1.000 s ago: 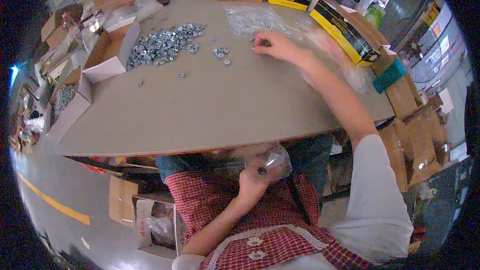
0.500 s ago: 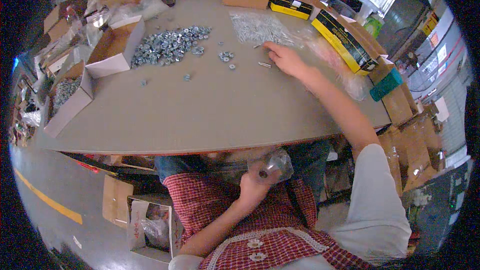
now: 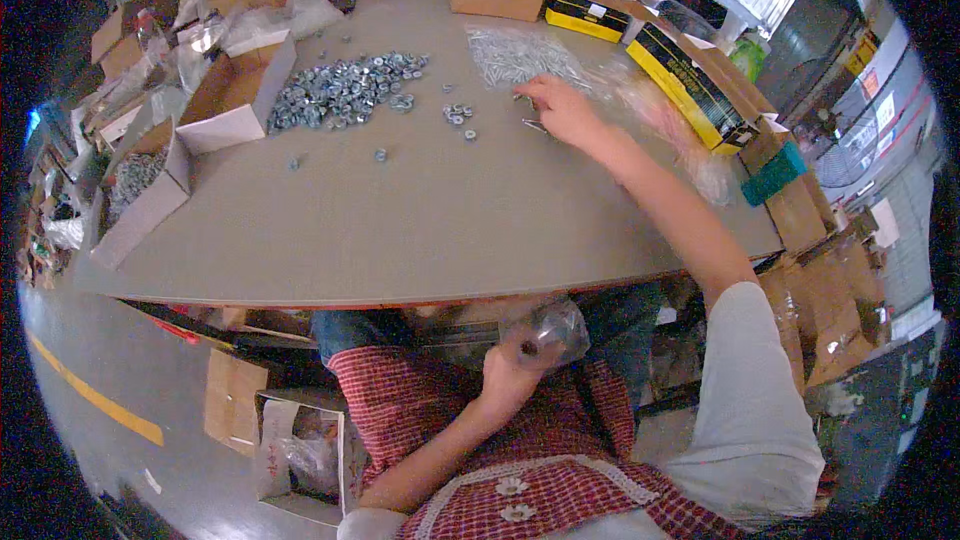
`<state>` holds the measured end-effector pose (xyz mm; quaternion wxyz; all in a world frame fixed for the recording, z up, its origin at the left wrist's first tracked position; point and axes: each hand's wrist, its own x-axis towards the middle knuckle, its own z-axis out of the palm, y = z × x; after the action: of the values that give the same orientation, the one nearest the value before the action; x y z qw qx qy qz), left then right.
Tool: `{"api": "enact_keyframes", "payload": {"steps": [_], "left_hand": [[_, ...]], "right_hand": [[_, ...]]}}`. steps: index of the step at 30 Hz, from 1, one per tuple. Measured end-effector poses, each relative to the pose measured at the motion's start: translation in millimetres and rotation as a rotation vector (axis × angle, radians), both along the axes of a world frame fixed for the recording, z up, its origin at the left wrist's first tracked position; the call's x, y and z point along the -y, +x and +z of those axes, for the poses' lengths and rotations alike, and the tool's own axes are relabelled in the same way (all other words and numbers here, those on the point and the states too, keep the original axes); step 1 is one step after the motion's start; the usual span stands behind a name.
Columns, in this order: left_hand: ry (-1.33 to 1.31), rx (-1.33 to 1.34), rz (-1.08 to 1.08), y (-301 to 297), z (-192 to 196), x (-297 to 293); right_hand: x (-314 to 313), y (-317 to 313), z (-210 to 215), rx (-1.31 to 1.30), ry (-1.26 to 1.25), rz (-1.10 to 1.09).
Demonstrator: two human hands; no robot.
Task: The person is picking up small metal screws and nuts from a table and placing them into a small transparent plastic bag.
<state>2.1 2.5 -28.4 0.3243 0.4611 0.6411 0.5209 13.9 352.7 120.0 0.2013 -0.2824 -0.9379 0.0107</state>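
Observation:
Over the table, my right hand [image 3: 562,110] reaches to the near edge of a pile of thin silver screws [image 3: 525,57] lying on clear plastic. Its fingers are bent together at the tips, around the end of a small metal screw [image 3: 520,97]. More loose screws [image 3: 535,124] lie just under this hand. Below the table edge, over my lap, my left hand [image 3: 508,377] is closed around a clear plastic bag [image 3: 560,332]. A small dark round spot shows in the bag; what it is I cannot tell.
A heap of metal nuts [image 3: 345,92] lies left of centre, with a few strays [image 3: 458,114] nearer the screws. White-sided cardboard trays [image 3: 225,125] stand at the left. Yellow-and-black boxes [image 3: 690,90] and a green block [image 3: 774,174] line the right side.
My right hand has shifted slightly left, and its fingertips have curled in at the screw. My left hand stays on the bag, almost unmoved.

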Motion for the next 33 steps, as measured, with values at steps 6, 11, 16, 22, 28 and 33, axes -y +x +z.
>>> {"api": "enact_keyframes", "payload": {"steps": [6, 11, 16, 22, 28, 33], "left_hand": [[0.091, 0.055, 0.002, -2, 9, 2], [0.065, -0.026, -0.047, -6, 6, 4], [0.152, -0.047, -0.043, -3, 14, 10], [0.131, 0.107, -0.023, 9, 12, 17], [0.163, 0.071, 0.002, 7, 3, -2], [0.190, -0.040, 0.126, -8, -20, -33]], "right_hand": [[-26, 14, -9, 0.004, 0.049, 0.180], [10, 21, -6, -0.030, -0.050, 0.160], [73, 52, -16, -0.137, 0.056, 0.229], [175, 91, -17, -0.215, -0.182, 0.159], [237, 117, 9, -0.182, -0.576, 0.496], [241, 118, 18, -0.285, -0.555, 0.400]]}}
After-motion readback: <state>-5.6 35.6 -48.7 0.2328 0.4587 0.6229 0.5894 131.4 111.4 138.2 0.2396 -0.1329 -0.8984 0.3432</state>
